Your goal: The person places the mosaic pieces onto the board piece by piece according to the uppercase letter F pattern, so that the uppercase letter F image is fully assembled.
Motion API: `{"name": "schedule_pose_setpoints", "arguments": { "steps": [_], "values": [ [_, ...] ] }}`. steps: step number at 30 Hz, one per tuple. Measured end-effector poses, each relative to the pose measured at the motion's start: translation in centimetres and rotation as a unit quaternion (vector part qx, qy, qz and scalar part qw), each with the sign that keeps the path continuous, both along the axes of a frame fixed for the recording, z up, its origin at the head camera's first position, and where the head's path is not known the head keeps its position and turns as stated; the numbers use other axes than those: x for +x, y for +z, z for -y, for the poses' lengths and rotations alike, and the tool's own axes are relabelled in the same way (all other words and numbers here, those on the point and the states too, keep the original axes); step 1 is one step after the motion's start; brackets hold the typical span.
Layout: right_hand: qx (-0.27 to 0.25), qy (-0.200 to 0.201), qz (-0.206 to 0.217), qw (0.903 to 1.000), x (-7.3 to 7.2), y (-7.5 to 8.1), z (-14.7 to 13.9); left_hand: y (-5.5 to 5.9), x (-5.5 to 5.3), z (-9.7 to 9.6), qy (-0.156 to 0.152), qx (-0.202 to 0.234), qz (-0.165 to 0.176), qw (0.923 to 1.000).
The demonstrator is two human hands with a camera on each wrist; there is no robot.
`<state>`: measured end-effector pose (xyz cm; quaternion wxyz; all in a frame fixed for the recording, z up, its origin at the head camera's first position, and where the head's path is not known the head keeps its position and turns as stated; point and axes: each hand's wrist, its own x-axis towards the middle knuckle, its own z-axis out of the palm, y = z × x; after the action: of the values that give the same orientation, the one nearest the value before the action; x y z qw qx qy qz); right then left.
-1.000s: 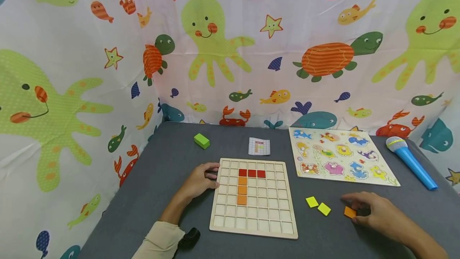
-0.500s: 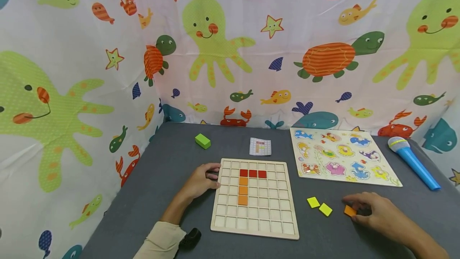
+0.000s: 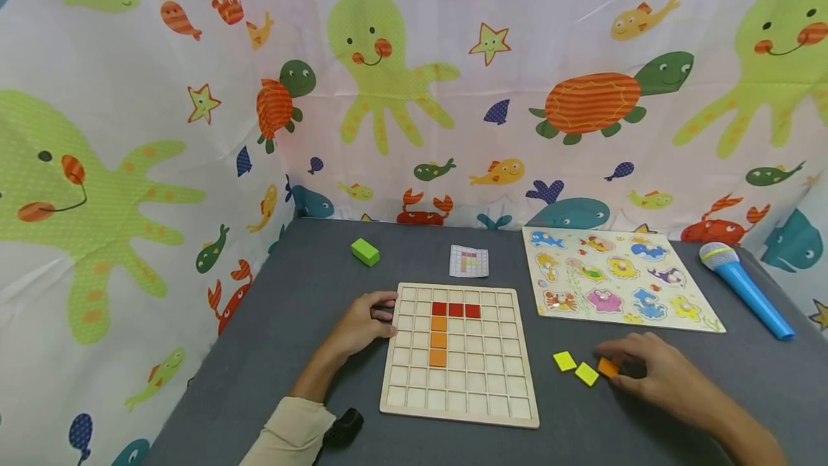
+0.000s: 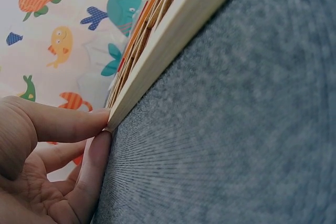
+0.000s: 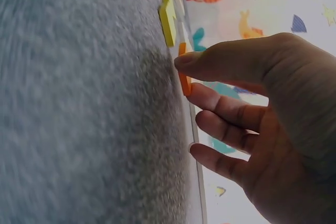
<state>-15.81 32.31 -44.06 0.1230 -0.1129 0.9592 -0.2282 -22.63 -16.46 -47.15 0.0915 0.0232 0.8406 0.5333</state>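
Note:
My left hand (image 3: 359,323) holds the left edge of a pale wooden grid board (image 3: 481,372); the left wrist view shows thumb and finger at the edge of the board (image 4: 157,61). Three red tiles (image 3: 456,310) form a row in its grid, with three orange tiles (image 3: 438,340) in a column below the leftmost. To the right of the board, my right hand (image 3: 660,372) holds a loose orange tile (image 3: 607,367) between thumb and finger, low at the table. Two yellow tiles (image 3: 565,361) lie just left of it. The right wrist view shows the held orange tile (image 5: 185,77) near the yellow ones.
Behind the board lies a small printed grid card (image 3: 469,262). A green block (image 3: 365,252) stands at the back left. A sea-animal puzzle board (image 3: 621,279) and a blue toy microphone (image 3: 747,292) lie at the right. A printed curtain (image 3: 401,106) closes off the back.
My right hand has moved left with the orange tile, bringing it close beside the yellow tiles. The left hand keeps its place at the board.

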Motion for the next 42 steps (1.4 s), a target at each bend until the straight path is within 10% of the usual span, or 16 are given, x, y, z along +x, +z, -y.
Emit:
{"name": "schedule_pose_setpoints", "arguments": {
  "steps": [20, 42],
  "values": [
    [-0.011, 0.076, -0.084, 0.9934, -1.0, 0.0, 5.3, -0.1, 0.0, 0.2, -0.001, 0.001, -0.002, 1.0000],
    [-0.039, 0.124, -0.075, 0.9886, -2.4, 1.3, 11.7, -0.1, -0.1, 0.1, -0.002, -0.002, 0.000, 1.0000]
  ]
}}
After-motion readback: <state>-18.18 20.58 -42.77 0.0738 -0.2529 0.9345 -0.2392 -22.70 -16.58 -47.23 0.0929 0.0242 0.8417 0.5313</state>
